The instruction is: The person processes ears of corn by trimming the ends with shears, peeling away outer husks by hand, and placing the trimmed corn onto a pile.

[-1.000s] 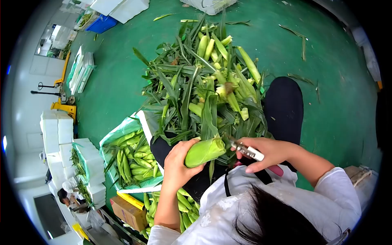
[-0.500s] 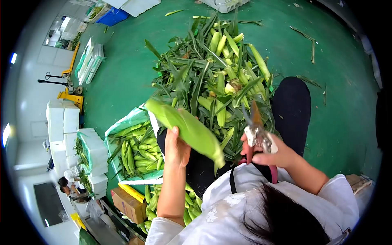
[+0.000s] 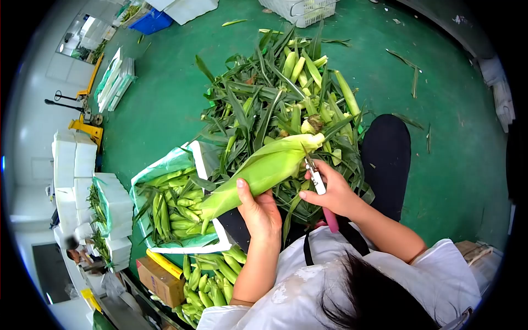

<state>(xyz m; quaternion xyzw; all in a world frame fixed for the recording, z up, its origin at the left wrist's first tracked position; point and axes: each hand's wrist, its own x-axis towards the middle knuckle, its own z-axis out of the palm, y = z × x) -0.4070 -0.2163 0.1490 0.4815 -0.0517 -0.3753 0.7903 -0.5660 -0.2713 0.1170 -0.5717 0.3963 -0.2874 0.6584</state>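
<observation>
A large ear of corn (image 3: 258,173) in its green husk lies across my left hand (image 3: 259,212), whose fingers wrap round its underside with the thumb on top. Its pale stalk end points up and to the right. My right hand (image 3: 334,190) grips pruning shears (image 3: 317,182) with a pink handle, and the blades are right at the husk near the stalk end. Behind the ear spreads a heap of stripped leaves and husks (image 3: 242,104). Left of my left hand stands a green-lined white box (image 3: 223,242) with husked ears in it.
More ears of corn (image 3: 212,286) are piled by a cardboard box (image 3: 160,280) at lower left. White foam boxes (image 3: 65,157) and a yellow pallet jack (image 3: 88,129) line the left side. A white basket (image 3: 302,14) stands at the top. Another person (image 3: 80,256) is far left.
The ear has turned so its stalk end now points up and right instead of down. My right hand has brought the shears to that end.
</observation>
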